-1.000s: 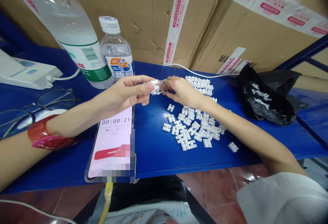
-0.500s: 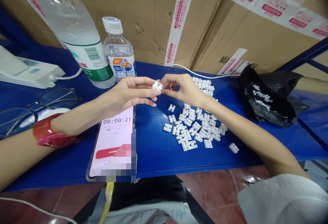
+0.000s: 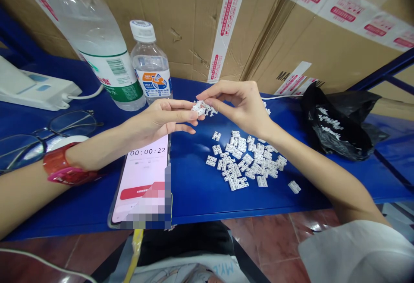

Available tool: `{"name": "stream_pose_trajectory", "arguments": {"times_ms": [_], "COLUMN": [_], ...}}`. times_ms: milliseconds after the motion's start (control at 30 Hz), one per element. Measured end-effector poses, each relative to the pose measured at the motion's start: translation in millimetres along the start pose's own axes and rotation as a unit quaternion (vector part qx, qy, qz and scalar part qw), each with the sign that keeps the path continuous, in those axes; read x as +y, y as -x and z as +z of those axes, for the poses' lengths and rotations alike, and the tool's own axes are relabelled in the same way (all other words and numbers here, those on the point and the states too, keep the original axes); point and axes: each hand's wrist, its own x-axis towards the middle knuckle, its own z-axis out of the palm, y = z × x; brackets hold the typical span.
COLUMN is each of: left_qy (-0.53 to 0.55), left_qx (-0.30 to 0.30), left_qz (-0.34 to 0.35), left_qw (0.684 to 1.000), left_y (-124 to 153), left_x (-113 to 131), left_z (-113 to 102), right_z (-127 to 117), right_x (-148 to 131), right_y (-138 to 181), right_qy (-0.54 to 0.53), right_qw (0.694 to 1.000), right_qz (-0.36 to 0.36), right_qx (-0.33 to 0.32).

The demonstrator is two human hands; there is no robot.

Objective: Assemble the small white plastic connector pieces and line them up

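Note:
My left hand [image 3: 163, 119] and my right hand [image 3: 241, 106] meet above the blue table [image 3: 194, 188], both pinching a short strip of small white plastic clips [image 3: 203, 108] between fingertips. Below the right wrist lies a loose pile of single white clips [image 3: 247, 162], with one stray clip [image 3: 293, 186] nearer the front edge. A row of joined clips behind the right hand is mostly hidden by it. A red band sits on my left wrist [image 3: 60, 166].
A phone [image 3: 142, 183] showing a timer lies under my left forearm. Two water bottles [image 3: 150, 65] stand at the back, beside a white power strip [image 3: 35, 86]. Glasses [image 3: 48, 134] rest at left, a black plastic bag [image 3: 336, 119] at right, cardboard boxes [image 3: 291, 28] behind.
My right hand has lifted and turned palm-down, drawing the clip strip out to the right. The timer went from 00:00:21 to 00:00:22.

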Motion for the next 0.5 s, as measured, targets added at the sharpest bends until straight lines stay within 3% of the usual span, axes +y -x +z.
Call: {"name": "stream_pose_trajectory", "arguments": {"times_ms": [267,500], "left_qy": [-0.001,0.003], "left_qx": [-0.01,0.022], "left_qz": [-0.006,0.021], "left_qw": [1.0,1.0], "left_y": [-1.3,2.2], "left_x": [-2.6,-2.2], "left_z": [-4.9,1.9], "right_z": [4.4,3.0], "right_x": [-6.6,-7.9], "right_y": [3.4,4.4], "right_qy": [0.025,0.113], "right_qw": [0.998,0.989], "right_qz": [-0.036,-0.092], "right_qx": [0.046,0.021]}}
